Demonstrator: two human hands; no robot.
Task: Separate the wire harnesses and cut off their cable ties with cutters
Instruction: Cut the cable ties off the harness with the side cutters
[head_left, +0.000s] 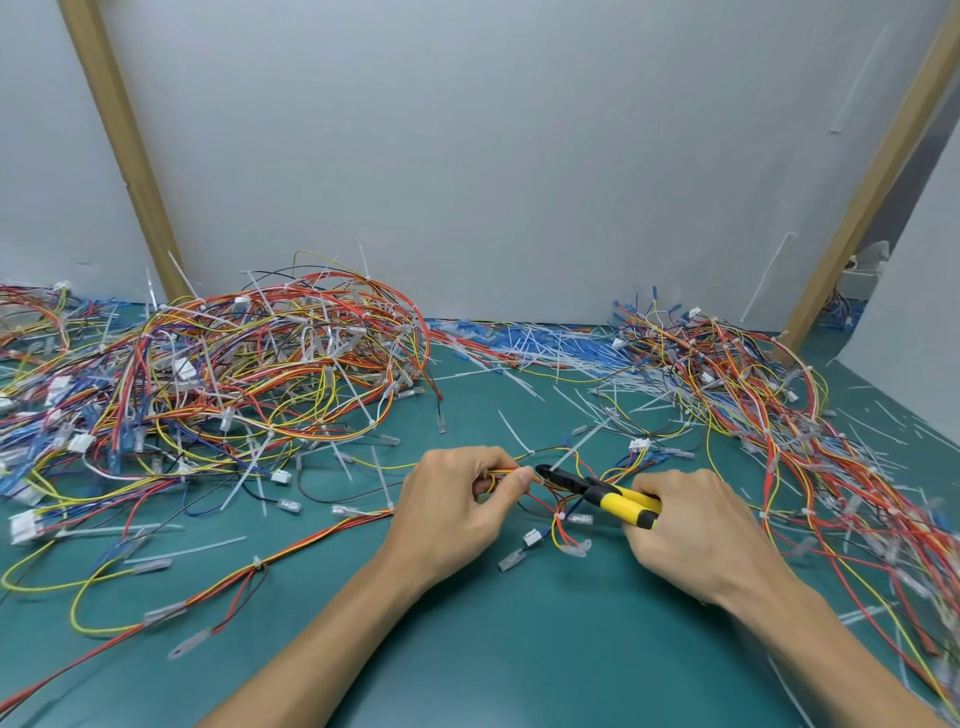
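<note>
My left hand (462, 501) pinches a thin bundle of red, yellow and orange wires, the wire harness (563, 506), just above the green mat. My right hand (691, 525) grips the yellow handles of the cutters (597, 491). Their black jaws point left and sit at the bundle right beside my left thumb. A white cable tie (576, 447) sticks up and to the right from the bundle near the jaws. The harness ends in clear-sleeved terminals and white connectors between my hands.
A big tangled pile of harnesses (234, 364) fills the left and back of the green mat (493, 649). Another pile (779, 415) runs down the right side. Cut white ties (545, 343) litter the back middle. Grey panels with wooden posts (124, 145) wall the bench.
</note>
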